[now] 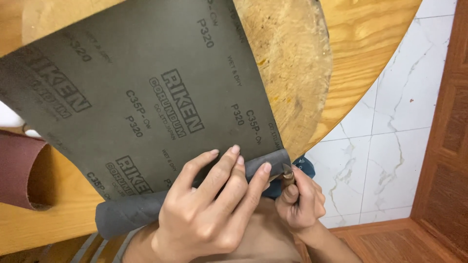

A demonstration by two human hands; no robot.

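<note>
Broadly, the widest thing in view is the round wooden counter (375,44), honey-coloured with clear grain, its curved edge running down over a white marble-veined tiled floor (390,146) and a reddish wood panel (448,146) at the far right. On the counter lies a round, pale, rough-worn wooden board (292,63), pitted and stained. Over both spreads a large dark grey sheet of sandpaper (136,83), its printed backing up, matte and fairly stiff, its near edge curled into a tight roll (126,214) that runs along the counter's near edge toward the person. At the far left sits a curled piece of reddish-brown abrasive sheet (19,170), standing as an open loop. The left hand (209,209) lies flat-fingered across the roll, fingertips pressing the sheet down where the curl begins, so it is pressing rather than clenched. The right hand (302,199) is closed around a small blade with a brownish handle (287,174), its tip meeting the right end of the roll. The likeliest trouble, I judge, is the blade slipping: the left fingertips sit just beside the cutting end, and a stiff rolled sheet may spring or shift under uneven pressure, sending the edge toward the fingers or giving a ragged cut. The grit could also dull the blade and make it snag. Should the pressing hand ease, the roll would probably uncurl.
</note>
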